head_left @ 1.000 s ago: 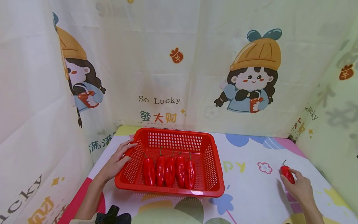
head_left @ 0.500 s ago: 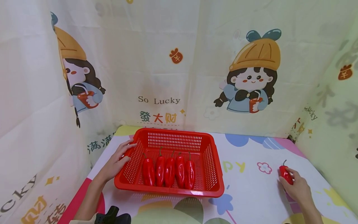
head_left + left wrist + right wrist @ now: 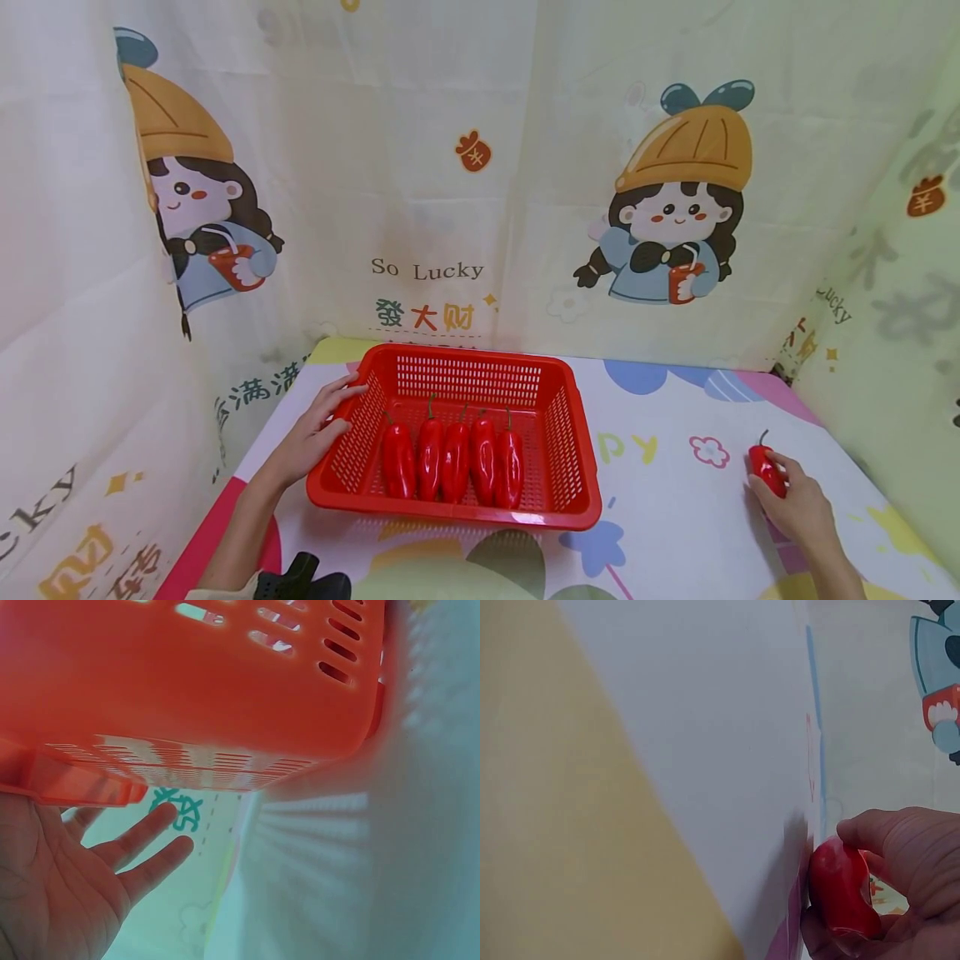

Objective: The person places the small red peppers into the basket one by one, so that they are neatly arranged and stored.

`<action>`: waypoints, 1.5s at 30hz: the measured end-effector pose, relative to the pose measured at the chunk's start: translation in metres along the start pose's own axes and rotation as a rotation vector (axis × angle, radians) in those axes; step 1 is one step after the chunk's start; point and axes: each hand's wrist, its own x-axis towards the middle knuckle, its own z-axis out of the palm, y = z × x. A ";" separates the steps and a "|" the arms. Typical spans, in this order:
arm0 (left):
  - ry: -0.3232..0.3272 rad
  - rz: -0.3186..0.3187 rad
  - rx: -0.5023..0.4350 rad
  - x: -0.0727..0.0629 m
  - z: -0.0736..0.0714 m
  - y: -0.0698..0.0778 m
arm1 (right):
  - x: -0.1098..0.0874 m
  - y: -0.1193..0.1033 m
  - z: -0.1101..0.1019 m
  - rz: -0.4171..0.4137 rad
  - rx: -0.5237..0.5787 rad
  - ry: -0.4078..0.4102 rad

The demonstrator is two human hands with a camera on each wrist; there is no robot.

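A red chili pepper (image 3: 763, 471) with a thin dark stem is pinched between the thumb and fingers of my right hand (image 3: 802, 504), low over the table at the right. In the right wrist view the glossy pepper (image 3: 840, 889) is right beside the tabletop; whether it touches is unclear. My left hand (image 3: 311, 437) rests on the left rim of a red plastic basket (image 3: 450, 515). The left wrist view has its fingers (image 3: 154, 866) spread and fairly straight below the basket's rim. Inside the basket, several red chili peppers (image 3: 455, 462) lie side by side, stems toward the back.
The patterned tabletop (image 3: 675, 517) stretches between the basket and my right hand. Printed cloth curtains (image 3: 525, 208) enclose the table at the back and on both sides. A black device (image 3: 303, 575) sits at my left wrist.
My right hand has shifted very slightly left with the chili pepper. The left curtain has moved, showing more of its printed figure. My left hand and the basket stay put.
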 end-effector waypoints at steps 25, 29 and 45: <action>0.005 -0.013 -0.005 0.000 0.000 0.000 | -0.005 -0.008 -0.002 0.033 0.076 0.040; 0.002 -0.019 -0.011 0.001 0.000 0.000 | -0.007 -0.012 -0.005 0.015 0.079 0.050; 0.001 -0.008 -0.012 0.001 0.001 -0.001 | -0.013 -0.041 -0.007 -0.107 0.071 0.106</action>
